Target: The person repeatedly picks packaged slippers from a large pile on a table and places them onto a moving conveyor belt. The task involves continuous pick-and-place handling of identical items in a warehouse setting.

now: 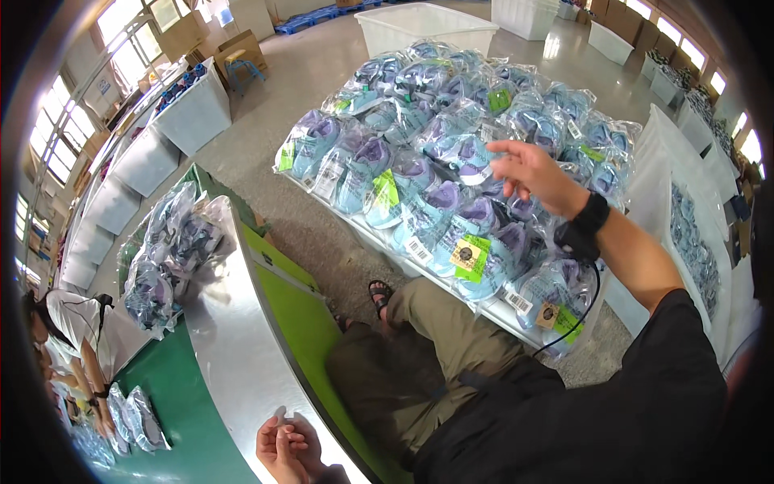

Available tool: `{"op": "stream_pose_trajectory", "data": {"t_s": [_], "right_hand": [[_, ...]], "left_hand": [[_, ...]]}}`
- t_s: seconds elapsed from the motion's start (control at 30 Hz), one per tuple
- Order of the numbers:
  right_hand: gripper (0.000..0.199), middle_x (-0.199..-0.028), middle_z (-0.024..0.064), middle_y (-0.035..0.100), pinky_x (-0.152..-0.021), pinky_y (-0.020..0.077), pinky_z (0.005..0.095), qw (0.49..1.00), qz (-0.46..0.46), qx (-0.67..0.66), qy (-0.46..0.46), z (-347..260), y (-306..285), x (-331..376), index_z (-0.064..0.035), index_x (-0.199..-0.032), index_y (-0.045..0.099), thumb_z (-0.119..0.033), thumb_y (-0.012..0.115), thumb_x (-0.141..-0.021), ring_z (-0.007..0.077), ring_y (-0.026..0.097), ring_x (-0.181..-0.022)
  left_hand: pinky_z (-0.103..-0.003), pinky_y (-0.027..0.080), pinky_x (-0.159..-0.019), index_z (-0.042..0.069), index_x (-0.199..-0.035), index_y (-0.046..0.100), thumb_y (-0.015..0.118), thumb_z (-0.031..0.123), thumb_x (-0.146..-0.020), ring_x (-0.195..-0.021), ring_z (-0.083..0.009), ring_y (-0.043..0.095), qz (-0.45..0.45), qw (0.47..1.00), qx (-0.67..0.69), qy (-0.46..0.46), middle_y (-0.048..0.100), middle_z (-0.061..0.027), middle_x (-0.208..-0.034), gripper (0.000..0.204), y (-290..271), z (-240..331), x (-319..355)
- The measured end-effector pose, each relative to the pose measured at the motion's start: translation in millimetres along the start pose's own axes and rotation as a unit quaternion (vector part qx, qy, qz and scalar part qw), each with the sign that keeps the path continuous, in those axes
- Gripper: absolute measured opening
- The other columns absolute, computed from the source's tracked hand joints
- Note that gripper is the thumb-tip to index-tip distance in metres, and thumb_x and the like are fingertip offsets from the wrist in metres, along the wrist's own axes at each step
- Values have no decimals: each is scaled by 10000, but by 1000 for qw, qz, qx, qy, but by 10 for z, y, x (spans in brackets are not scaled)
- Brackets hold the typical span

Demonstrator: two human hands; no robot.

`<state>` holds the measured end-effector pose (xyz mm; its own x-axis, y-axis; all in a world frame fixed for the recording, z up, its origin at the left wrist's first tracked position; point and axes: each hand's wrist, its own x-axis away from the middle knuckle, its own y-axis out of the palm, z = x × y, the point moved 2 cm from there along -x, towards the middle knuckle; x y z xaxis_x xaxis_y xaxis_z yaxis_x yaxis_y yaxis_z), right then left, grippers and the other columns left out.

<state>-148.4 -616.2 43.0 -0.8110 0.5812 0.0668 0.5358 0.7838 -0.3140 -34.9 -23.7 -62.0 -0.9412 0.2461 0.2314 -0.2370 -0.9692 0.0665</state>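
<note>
Neither hand has a grip on anything: the right hand [528, 173], right of centre in the frame, hangs with fingers loosely spread just above the pile of bagged shoes [451, 161], while the left hand [282, 448], at the bottom edge, rests half-curled and empty on the metal rim [234, 323] of the counter. Judging by the reach, the step in hand looks like picking one bag off the pile; the next move would call for lowering the right hand onto the nearest bag and pinching the slippery plastic firmly enough to lift it free of its neighbours. The pile fills a low white pallet [363, 230] in the upper centre, each clear bag holding blue and purple shoes with green tags. A smaller heap of bags [165, 250] lies at the left on the green counter [193, 403]. Another person [72, 331] works at the lower left. White bins [427, 24] stand around on a grey floor [274, 113], with bright windows [56, 137] along the left wall.
</note>
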Motion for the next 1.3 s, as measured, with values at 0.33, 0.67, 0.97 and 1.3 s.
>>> {"op": "stream_pose_trajectory", "data": {"t_s": [0.33, 0.67, 0.97, 1.3], "right_hand": [[573, -953, 62, 671, -712, 499, 286, 931, -360, -55, -3, 272, 1383, 1342, 36, -1406, 440, -290, 643, -979, 110, 633, -799], [564, -915, 33, 623, -702, 516, 251, 907, -370, -126, 159, 936, 1571, 1732, 29, -1381, 473, -325, 653, -982, 91, 638, -772], [435, -964, 41, 616, -731, 506, 242, 904, -346, -155, 197, 624, 1560, 1670, 22, -1372, 473, -119, 621, -988, 82, 607, -813], [475, -985, 38, 642, -715, 474, 223, 877, -378, -173, 241, 570, 1623, 1499, 7, -1398, 456, -80, 632, -965, 69, 598, -823]], "left_hand": [[-228, 534, -693, -34, -1165, 597, 576, -59, -953, -698, -117, 607, 56, 998, -1, 32, 688, -108, -880, 214, 33, -229, 71], [-273, 542, -703, -20, -1172, 617, 559, 65, -1002, -749, -174, 650, 55, 989, -112, 73, 709, -136, -873, 199, -111, -374, 101], [-232, 541, -652, -43, -1177, 575, 588, -22, -961, -767, -132, 653, 27, 990, -95, 101, 708, -188, -1056, 218, 1, -239, 103], [-180, 425, -558, -36, -1020, 593, 584, 6, -961, -622, -66, 550, 37, 975, -200, 91, 628, -61, -813, 72, 61, -198, 134]]}}
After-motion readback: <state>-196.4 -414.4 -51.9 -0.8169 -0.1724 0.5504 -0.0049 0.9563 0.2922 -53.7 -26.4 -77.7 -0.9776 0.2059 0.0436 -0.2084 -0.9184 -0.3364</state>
